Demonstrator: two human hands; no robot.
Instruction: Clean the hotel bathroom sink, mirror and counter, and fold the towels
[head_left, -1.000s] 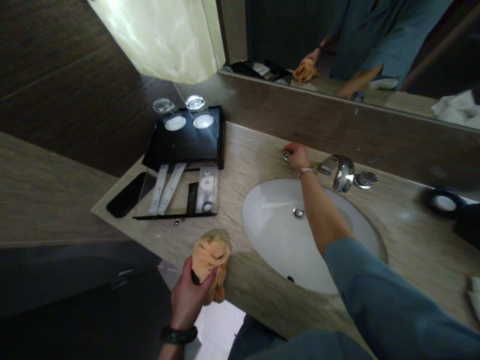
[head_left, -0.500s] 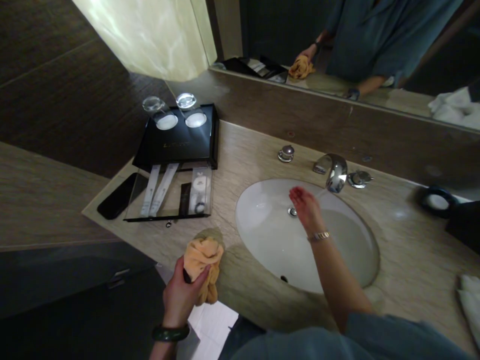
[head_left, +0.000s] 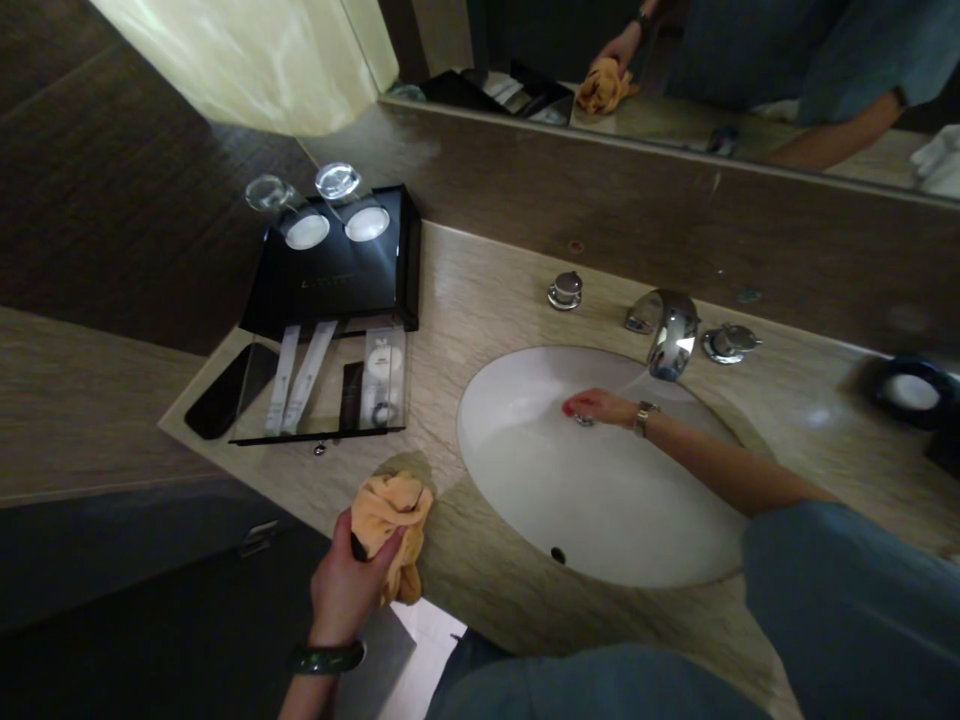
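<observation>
My left hand (head_left: 343, 592) is closed around a crumpled orange cloth (head_left: 390, 505) at the front edge of the beige stone counter (head_left: 480, 300). A dark bangle sits on that wrist. My right hand (head_left: 596, 405) reaches into the white oval sink (head_left: 540, 480) with its fingers stretched out flat over the drain, under the chrome faucet (head_left: 670, 335). It holds nothing. A watch shows on that wrist.
Chrome knobs (head_left: 565, 290) (head_left: 727, 343) flank the faucet. At the left, a black tray (head_left: 337, 285) carries two upturned glasses (head_left: 300, 215), with a clear amenity tray (head_left: 322, 385) and a flat black object (head_left: 217, 392) in front. A dark soap dish (head_left: 907, 390) sits far right. The mirror (head_left: 675, 70) runs along the back.
My right hand left the left-hand knob and dropped into the sink, down to the drain. The left hand stayed put with the cloth. The view shifted slightly rightward.
</observation>
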